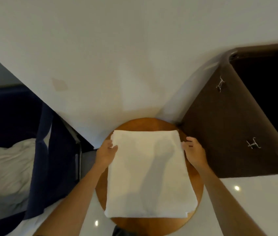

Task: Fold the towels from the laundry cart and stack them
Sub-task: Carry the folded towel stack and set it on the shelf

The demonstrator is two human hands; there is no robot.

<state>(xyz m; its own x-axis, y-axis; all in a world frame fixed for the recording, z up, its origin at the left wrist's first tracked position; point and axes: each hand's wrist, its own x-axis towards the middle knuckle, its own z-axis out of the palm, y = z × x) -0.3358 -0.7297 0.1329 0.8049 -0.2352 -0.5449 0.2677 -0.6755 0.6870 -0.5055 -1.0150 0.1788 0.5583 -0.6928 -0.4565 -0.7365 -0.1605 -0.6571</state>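
Two containers flank the work area I am watching. At the left of the frame stands the navy fabric laundry cart (56,159), and inside it lies a crumpled heap of white towels (7,171). At the right stands a brown bin (220,133); its inside is so dark that I cannot tell what it holds. Two small metal clips (220,85) sit on its near wall.

Between them, in the lower middle of the frame, is a round wooden bench (145,124). A folded white towel (148,172) lies flat on it, covering most of the top.

The hands are apart, one on each side of that towel near its far corners. The left hand (106,151) grips the left edge with curled fingers, and the right hand (194,151) holds the right edge the same way.
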